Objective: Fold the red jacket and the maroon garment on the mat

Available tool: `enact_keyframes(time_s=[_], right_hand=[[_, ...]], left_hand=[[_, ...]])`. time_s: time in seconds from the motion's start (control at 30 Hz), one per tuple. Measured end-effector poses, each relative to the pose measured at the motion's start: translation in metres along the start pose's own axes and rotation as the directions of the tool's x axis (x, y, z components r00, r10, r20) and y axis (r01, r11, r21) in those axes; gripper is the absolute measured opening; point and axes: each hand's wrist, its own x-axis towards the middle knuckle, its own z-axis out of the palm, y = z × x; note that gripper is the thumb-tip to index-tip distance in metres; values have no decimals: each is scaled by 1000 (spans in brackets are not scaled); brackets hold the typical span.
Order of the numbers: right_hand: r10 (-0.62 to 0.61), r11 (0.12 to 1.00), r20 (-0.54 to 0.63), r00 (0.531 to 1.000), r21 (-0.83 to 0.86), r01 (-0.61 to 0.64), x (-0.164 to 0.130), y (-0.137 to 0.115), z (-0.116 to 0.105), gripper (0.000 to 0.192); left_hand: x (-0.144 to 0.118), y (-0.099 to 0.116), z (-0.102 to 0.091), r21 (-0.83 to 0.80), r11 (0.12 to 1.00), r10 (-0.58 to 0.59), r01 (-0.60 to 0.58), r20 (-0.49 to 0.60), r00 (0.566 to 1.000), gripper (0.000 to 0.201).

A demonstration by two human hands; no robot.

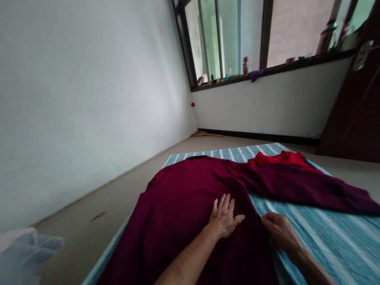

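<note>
The wide maroon long-sleeved cloth top point(181, 198) lies spread out face-flat directly under the fingers of the left hand point(224, 217). Those fingers are extended and somewhat fanned, palm down on the cloth, gripping nothing. Just to their right, the fingers of the right hand point(279, 229) are curled closed at the top's side edge and seem to pinch it; the fingertips are partly hidden, so how much cloth they hold I cannot tell.

Beyond the left fingers is the collar point(197, 157); ahead and to the right of the right fingers, one sleeve point(311, 188) stretches out over the blue sheet with white stripes point(335, 233). A bright red cloth garment with dark trim point(279, 158) lies past that sleeve, partly covered by it.

The top should handle as soft, limp and fairly light, with little slip and nothing fragile. The side edge, the shoulders and the sleeve end look like sound places to take hold, with a flat palm to steady the middle.

No brand or writing can be read: the top shows none, and a tiny pale mark at the red garment's neck is too small to make out.
</note>
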Motion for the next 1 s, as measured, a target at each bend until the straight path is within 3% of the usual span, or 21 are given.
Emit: enact_keyframes(time_s=[0.17, 0.27, 0.37, 0.5, 1.0], right_hand=[[42, 998, 24, 999, 36, -43, -4, -8, 0, 28], [78, 996, 71, 994, 46, -81, -5, -12, 0, 41], [34, 995, 140, 990, 92, -47, -3, -10, 0, 53], [2, 986, 153, 988, 164, -27, 1, -1, -2, 50], [12, 987, 138, 990, 154, -34, 1, 4, -1, 52]], left_hand=[[-1, 2, -1, 5, 1000, -8, 8, -12, 1000, 75], [-1, 3, -2, 13, 1000, -5, 5, -9, 1000, 74], [-2, 4, -3, 10, 1000, -4, 4, -13, 1000, 74], [-2, 4, -3, 3, 1000, -9, 9, -27, 1000, 75], [0, 2, 0, 20, 1000, -4, 5, -35, 999, 74]])
